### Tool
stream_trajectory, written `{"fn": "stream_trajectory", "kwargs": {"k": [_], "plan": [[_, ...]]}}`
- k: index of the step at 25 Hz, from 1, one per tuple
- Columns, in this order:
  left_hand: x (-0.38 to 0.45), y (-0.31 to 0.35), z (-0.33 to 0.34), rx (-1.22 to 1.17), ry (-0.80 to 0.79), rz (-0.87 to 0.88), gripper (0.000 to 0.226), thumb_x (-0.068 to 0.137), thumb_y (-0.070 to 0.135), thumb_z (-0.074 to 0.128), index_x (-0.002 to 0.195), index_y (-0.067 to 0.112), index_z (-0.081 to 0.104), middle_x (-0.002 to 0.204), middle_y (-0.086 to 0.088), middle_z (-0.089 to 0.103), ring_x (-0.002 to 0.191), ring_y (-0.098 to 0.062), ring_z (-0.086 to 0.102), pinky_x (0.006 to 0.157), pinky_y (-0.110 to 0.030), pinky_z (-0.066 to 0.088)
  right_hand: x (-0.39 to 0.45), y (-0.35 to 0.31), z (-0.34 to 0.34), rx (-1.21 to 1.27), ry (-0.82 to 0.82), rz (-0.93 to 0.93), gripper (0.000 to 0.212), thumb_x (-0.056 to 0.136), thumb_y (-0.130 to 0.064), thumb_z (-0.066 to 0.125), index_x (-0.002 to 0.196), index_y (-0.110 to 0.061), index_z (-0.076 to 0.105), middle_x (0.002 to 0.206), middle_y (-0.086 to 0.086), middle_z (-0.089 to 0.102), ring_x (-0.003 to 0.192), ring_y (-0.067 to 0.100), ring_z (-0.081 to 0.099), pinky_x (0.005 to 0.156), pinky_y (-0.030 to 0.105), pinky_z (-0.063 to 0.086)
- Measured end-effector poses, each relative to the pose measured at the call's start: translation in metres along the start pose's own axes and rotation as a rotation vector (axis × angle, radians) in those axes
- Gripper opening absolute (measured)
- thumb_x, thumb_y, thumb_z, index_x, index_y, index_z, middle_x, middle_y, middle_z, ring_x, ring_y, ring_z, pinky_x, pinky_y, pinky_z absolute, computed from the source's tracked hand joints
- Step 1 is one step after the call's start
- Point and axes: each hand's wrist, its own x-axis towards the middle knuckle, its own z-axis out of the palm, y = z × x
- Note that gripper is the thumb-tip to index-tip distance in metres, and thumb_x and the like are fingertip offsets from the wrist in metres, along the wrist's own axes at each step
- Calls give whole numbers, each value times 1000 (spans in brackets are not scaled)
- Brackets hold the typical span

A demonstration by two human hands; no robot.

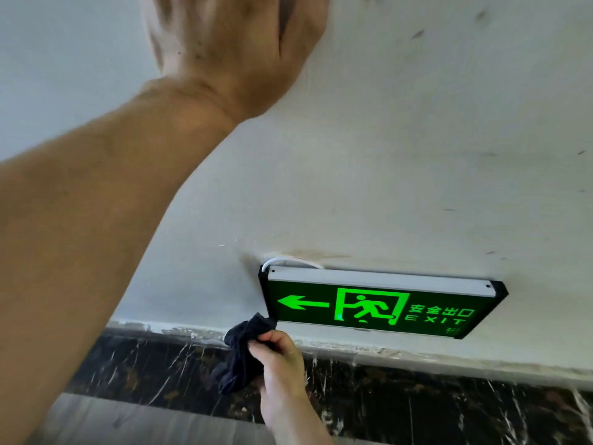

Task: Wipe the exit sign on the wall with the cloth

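Observation:
The exit sign is a black-framed panel with a lit green arrow, running figure and EXIT lettering, mounted low on the white wall. My right hand grips a dark bunched cloth just below and left of the sign's lower left corner; the cloth's top edge touches that corner. My left hand is pressed flat on the wall high above the sign, its fingers cut off by the top of the frame.
A white cable loops out of the wall above the sign's left end. A black marble skirting with white veins runs below the sign. Grey floor lies at the bottom left. The wall carries scuff marks.

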Motion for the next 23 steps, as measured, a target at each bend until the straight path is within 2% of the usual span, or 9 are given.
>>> {"fn": "stream_trajectory", "kwargs": {"k": [2, 5, 7, 11, 14, 16, 18, 20, 23], "plan": [[11, 12, -10, -43, 226, 81, 44, 97, 35, 46, 119, 2, 65, 118, -22, 66, 102, -39, 62, 84, -42, 42, -21, -4, -12, -67, -43, -66, 24, 68, 12, 70, 66, -11, 66, 78, 17, 72, 75, 28, 65, 71, 40, 53], [13, 3, -14, -92, 326, 175, 46, 95, 33, 49, 130, 3, 53, 126, -27, 59, 108, -47, 55, 91, -58, 40, -58, -21, -36, -267, -48, -253, 15, 57, -7, 77, 67, -15, 68, 74, 7, 71, 69, 14, 64, 66, 25, 51], [14, 3, -17, -46, 308, 194, 54, 94, 36, 48, 139, 8, 43, 137, -26, 51, 118, -46, 48, 99, -61, 34, -79, -39, -50, -260, -77, -310, 15, 56, -11, 78, 68, -17, 70, 75, 7, 71, 72, 18, 62, 70, 29, 50], [13, 1, -35, -129, 201, 242, 66, 94, 36, 49, 151, 11, 29, 153, -24, 30, 139, -44, 25, 112, -62, 14, -133, -83, -66, 12, -205, -275, 17, 63, 1, 76, 71, -12, 69, 79, 17, 69, 74, 29, 62, 73, 39, 47], [-36, 12, -41, -400, 155, 259, 62, 99, 37, 41, 151, 6, 27, 156, -20, 26, 144, -34, 20, 116, -58, 15, -163, -117, -79, 33, -299, -275, 14, 64, -5, 70, 77, -10, 69, 85, 14, 72, 76, 27, 67, 71, 40, 52], [-104, 28, -40, -819, -98, 130, 58, 103, 51, 28, 151, 19, 33, 157, -6, 30, 145, -17, 23, 116, -52, 21, -176, -137, -88, -15, -367, -264, 20, 64, -5, 69, 84, -8, 71, 89, 13, 73, 78, 25, 70, 66, 39, 57], [-174, 46, -47, -1321, -532, -158, 63, 95, 75, 23, 145, 41, 40, 153, 11, 37, 141, -4, 28, 117, -48, 22, -185, -154, -94, -75, -409, -259, 31, 64, -2, 69, 95, -5, 72, 97, 15, 74, 83, 27, 71, 65, 36, 58], [-222, 59, -52, -1679, -871, -406, 67, 84, 86, 33, 139, 48, 45, 145, 12, 49, 135, -8, 41, 116, -52, 25, -189, -165, -98, -115, -421, -268, 39, 66, 1, 69, 104, -3, 70, 102, 19, 73, 87, 30, 71, 66, 35, 58], [-256, 71, -55, -1949, -1036, -640, 68, 79, 79, 58, 135, 41, 52, 138, 1, 58, 128, -20, 51, 110, -56, 35, -189, -170, -96, -187, -357, -332, 40, 63, -3, 74, 103, -7, 70, 98, 16, 74, 87, 28, 72, 68, 32, 58]]}}
